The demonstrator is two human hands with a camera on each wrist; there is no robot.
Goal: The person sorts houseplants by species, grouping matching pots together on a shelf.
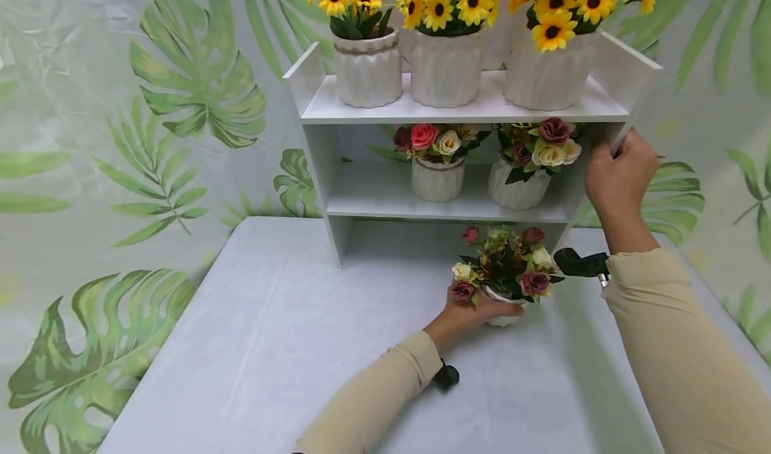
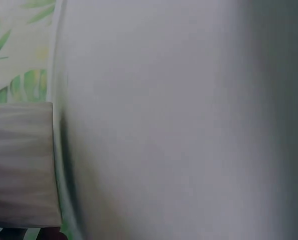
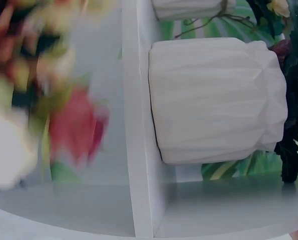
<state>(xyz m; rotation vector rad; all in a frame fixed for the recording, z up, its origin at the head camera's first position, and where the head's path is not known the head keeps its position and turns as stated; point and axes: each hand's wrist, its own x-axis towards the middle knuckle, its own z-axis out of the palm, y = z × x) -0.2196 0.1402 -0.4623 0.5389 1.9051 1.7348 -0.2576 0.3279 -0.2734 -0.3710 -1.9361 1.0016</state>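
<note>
My left hand (image 1: 472,312) grips a small white pot (image 1: 504,320) low in front of the shelf unit, its thumb across the near side. Dark red and cream artificial roses (image 1: 533,282) with green leaves fill that pot. Up at the right, my right hand (image 1: 622,173) holds the right side panel of the white shelf (image 1: 460,114), thumb on the inner side. The right wrist view shows a ribbed white pot (image 3: 216,102) standing on the middle board, and blurred roses (image 3: 77,125) beside it. The left wrist view is mostly a blurred pale surface with a sleeve (image 2: 21,165).
Three white pots of yellow sunflowers (image 1: 446,69) stand on the top board. Two rose pots, one at the middle (image 1: 438,181) and one farther right (image 1: 518,185), are on the board below. A white cloth covers the table (image 1: 253,347); a leaf-patterned backdrop (image 1: 199,79) hangs behind.
</note>
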